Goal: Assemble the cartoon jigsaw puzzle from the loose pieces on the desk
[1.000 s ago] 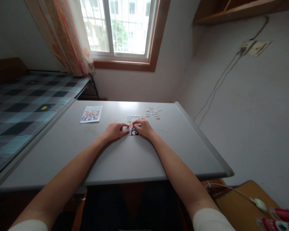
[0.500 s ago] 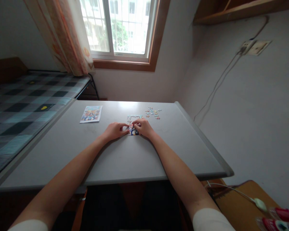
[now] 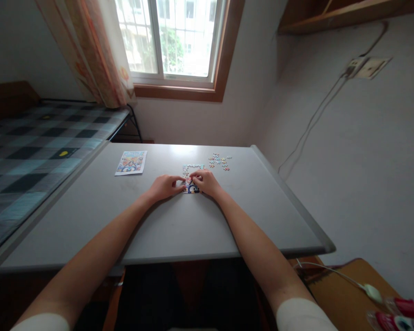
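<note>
A partly assembled jigsaw puzzle lies flat on the grey-white table, its frame joined and a gap in its upper middle. At the puzzle's left edge rests my left hand, thumb and forefinger apart, the tips touching the border. My right hand is over the puzzle's right side, finger and thumb pinched on a jigsaw piece that the fingers mostly hide. Loose jigsaw pieces lie scattered beyond my right hand. A printed picture sheet lies on the table, left of and beyond my left hand.
A bed with a checked mattress stands along the left. Ahead are a window and a curtain. Cables hang from a wall socket on the right. Red-labelled bottles are on a wooden surface at lower right.
Both hands stay at nearly the same spots on the puzzle. The whole view has shifted very slightly; the loose pieces lie as before.
</note>
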A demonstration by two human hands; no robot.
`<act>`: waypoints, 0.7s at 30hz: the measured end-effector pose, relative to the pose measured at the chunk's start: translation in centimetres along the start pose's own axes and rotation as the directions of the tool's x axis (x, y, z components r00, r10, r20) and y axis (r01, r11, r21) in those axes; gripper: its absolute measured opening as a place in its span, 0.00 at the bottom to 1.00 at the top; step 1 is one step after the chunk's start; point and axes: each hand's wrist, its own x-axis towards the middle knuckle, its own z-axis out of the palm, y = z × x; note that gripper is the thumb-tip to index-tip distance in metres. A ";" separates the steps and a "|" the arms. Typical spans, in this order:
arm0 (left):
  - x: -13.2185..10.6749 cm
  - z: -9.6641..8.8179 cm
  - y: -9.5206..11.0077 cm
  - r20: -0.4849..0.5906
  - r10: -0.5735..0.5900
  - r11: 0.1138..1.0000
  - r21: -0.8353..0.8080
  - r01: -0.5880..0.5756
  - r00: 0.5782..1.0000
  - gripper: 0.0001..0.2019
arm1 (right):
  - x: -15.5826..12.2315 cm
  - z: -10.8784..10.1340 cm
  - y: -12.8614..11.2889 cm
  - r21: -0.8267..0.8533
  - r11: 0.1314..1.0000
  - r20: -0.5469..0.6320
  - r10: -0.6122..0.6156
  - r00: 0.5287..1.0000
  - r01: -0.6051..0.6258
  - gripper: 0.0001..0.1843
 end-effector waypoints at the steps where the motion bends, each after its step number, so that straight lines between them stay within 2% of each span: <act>1: 0.0 0.0 0.0 0.001 0.001 1.000 0.001 -0.001 1.000 0.23 | 0.0 0.0 0.0 0.004 1.000 -0.004 0.004 1.000 -0.004 0.11; 8: 0.0 0.1 -0.1 -0.006 0.006 1.000 0.006 -0.006 1.000 0.22 | 0.1 -0.1 0.1 0.003 0.998 -0.077 0.066 0.995 -0.066 0.12; 21: 0.1 0.3 -0.4 -0.012 0.020 1.000 0.003 -0.020 1.000 0.22 | 0.0 0.0 -0.1 0.020 0.992 -0.047 0.122 0.991 -0.121 0.13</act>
